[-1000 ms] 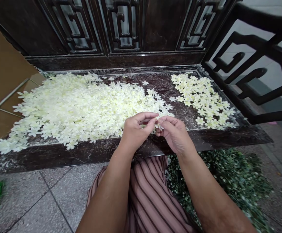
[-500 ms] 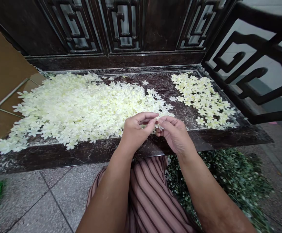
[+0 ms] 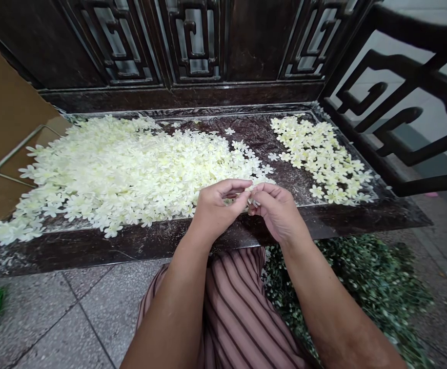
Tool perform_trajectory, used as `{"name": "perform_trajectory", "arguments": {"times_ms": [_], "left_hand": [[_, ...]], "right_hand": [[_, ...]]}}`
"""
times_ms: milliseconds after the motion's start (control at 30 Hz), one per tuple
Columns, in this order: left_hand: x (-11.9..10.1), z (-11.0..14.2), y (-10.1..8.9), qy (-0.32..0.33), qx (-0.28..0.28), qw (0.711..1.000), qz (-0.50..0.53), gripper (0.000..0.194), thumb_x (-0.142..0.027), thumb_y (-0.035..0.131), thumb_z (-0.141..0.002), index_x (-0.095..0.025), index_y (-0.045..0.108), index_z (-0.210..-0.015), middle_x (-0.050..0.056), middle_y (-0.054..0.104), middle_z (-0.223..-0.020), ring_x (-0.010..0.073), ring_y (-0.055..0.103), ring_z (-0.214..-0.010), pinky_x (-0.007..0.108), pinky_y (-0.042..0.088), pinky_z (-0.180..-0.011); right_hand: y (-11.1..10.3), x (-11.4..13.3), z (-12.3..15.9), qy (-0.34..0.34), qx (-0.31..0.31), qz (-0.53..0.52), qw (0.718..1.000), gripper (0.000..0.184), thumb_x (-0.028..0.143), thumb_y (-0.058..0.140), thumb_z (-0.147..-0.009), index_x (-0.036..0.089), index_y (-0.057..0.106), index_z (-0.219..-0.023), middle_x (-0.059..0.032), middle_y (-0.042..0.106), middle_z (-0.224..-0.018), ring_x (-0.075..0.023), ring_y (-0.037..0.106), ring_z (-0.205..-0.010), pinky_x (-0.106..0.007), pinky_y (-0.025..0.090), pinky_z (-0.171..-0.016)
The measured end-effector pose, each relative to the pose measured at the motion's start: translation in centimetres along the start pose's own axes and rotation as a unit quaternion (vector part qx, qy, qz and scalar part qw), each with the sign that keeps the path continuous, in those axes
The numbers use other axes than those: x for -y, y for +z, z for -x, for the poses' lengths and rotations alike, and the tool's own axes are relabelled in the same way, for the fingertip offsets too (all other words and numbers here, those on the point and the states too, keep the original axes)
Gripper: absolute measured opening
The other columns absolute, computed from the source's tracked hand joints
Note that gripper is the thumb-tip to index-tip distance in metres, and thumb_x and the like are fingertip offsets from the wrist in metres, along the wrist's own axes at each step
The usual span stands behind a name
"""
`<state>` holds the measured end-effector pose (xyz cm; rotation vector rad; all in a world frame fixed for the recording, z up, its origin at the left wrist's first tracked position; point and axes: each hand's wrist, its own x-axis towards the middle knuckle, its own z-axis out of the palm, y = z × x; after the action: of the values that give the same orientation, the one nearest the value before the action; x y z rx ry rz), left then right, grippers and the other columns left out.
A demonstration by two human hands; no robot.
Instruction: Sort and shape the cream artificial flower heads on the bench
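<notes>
Pale flowers (image 3: 131, 169) strew the dark bench (image 3: 93, 252) above grey floor tiles (image 3: 104, 302).

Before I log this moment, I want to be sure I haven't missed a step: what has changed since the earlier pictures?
Hardly anything: at most a slight shift of the fingers. The left hand and right hand stay close together at a small white piece, mostly hidden; nothing was visibly picked up or let go. The large flower pile and smaller flower group stayed as they were.
</notes>
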<state>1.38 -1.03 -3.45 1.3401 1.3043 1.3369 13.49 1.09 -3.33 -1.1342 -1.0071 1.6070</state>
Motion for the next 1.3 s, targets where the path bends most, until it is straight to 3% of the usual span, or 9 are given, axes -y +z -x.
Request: {"name": "perform_trajectory", "arguments": {"times_ms": [267,467,533,667,733,800,933,1033,1300], "left_hand": [[0.8,-0.3,0.1,-0.047,-0.017,0.998,-0.030,0.015,-0.018,0.058,-0.071,-0.015,0.068,-0.081,0.003,0.071,-0.076,0.0098,0.062,-0.063,0.020,0.050,-0.057],[1.1,-0.5,-0.7,-0.041,-0.060,0.995,-0.070,0.008,-0.019,0.055,-0.072,-0.016,0.062,-0.070,-0.002,0.057,-0.056,0.0078,0.050,-0.050,0.020,0.040,-0.046],[1.3,-0.7,-1.4,-0.020,-0.119,0.988,-0.094,0.009,-0.019,0.054,-0.074,-0.016,0.062,-0.075,0.000,0.060,-0.064,0.0098,0.053,-0.056,0.022,0.044,-0.052],[1.3,-0.9,-2.1,0.074,-0.249,0.946,-0.195,0.028,-0.017,0.057,-0.073,-0.015,0.061,-0.101,0.010,0.060,-0.109,0.0180,0.056,-0.097,0.034,0.046,-0.082],[1.0,-0.8,-1.8,0.098,-0.222,0.948,-0.208,0.028,-0.016,0.057,-0.074,-0.015,0.062,-0.102,0.009,0.061,-0.106,0.0176,0.056,-0.095,0.034,0.046,-0.082],[0.9,-0.6,-1.2,0.096,-0.132,0.971,-0.176,0.019,-0.017,0.055,-0.076,-0.016,0.066,-0.091,0.006,0.064,-0.091,0.0144,0.058,-0.082,0.029,0.048,-0.074],[0.9,-0.2,0.2,0.072,0.003,0.993,-0.098,0.018,-0.019,0.058,-0.076,-0.017,0.067,-0.092,0.004,0.064,-0.085,0.0101,0.056,-0.069,0.023,0.048,-0.063],[1.0,-0.2,0.5,0.058,0.018,0.995,-0.084,0.025,-0.017,0.060,-0.074,-0.018,0.066,-0.098,0.004,0.063,-0.087,0.0089,0.055,-0.068,0.022,0.047,-0.063],[0.7,-0.2,0.3,-0.014,0.020,0.999,-0.044,0.015,-0.022,0.058,-0.076,-0.016,0.067,-0.086,0.005,0.068,-0.085,0.0122,0.060,-0.072,0.025,0.048,-0.067]], "right_hand": [[0.0,-0.3,-0.3,-0.047,-0.004,0.124,0.991,0.010,0.025,0.062,-0.059,0.016,0.058,-0.056,0.0060,0.049,-0.046,-0.0061,0.040,-0.043,-0.022,0.030,-0.046],[-0.1,-0.5,-0.4,-0.051,-0.017,0.153,0.987,0.005,0.021,0.060,-0.058,0.017,0.057,-0.056,0.0070,0.047,-0.045,-0.0061,0.038,-0.043,-0.022,0.029,-0.046],[-0.3,-0.3,-0.5,-0.046,-0.037,0.133,0.989,0.008,0.022,0.063,-0.059,0.017,0.057,-0.056,0.0067,0.047,-0.046,-0.0061,0.039,-0.043,-0.022,0.031,-0.046],[-0.7,0.5,-0.5,0.009,-0.066,0.041,0.997,0.018,0.030,0.071,-0.058,0.016,0.065,-0.066,0.0025,0.057,-0.059,-0.0074,0.048,-0.050,-0.023,0.040,-0.048],[-0.8,0.7,-0.5,0.042,-0.045,-0.010,0.998,0.024,0.030,0.075,-0.055,0.016,0.069,-0.073,0.0001,0.062,-0.066,-0.0088,0.053,-0.057,-0.024,0.044,-0.052],[-0.9,0.6,-0.4,0.053,-0.022,-0.039,0.998,0.027,0.027,0.078,-0.052,0.016,0.070,-0.076,-0.0008,0.064,-0.069,-0.0094,0.054,-0.060,-0.025,0.046,-0.056],[-1.1,0.2,-0.4,0.012,-0.021,-0.032,0.999,0.025,0.025,0.079,-0.054,0.018,0.070,-0.076,-0.0002,0.065,-0.069,-0.0096,0.055,-0.061,-0.028,0.048,-0.061],[-1.2,0.1,-0.4,-0.005,-0.035,-0.020,0.999,0.025,0.026,0.079,-0.054,0.019,0.069,-0.076,0.0016,0.064,-0.064,-0.0090,0.055,-0.058,-0.027,0.048,-0.060],[-0.8,0.6,0.1,-0.022,-0.032,0.004,0.999,0.021,0.029,0.072,-0.062,0.017,0.067,-0.079,0.0020,0.061,-0.060,-0.0089,0.055,-0.054,-0.026,0.047,-0.055]]}}
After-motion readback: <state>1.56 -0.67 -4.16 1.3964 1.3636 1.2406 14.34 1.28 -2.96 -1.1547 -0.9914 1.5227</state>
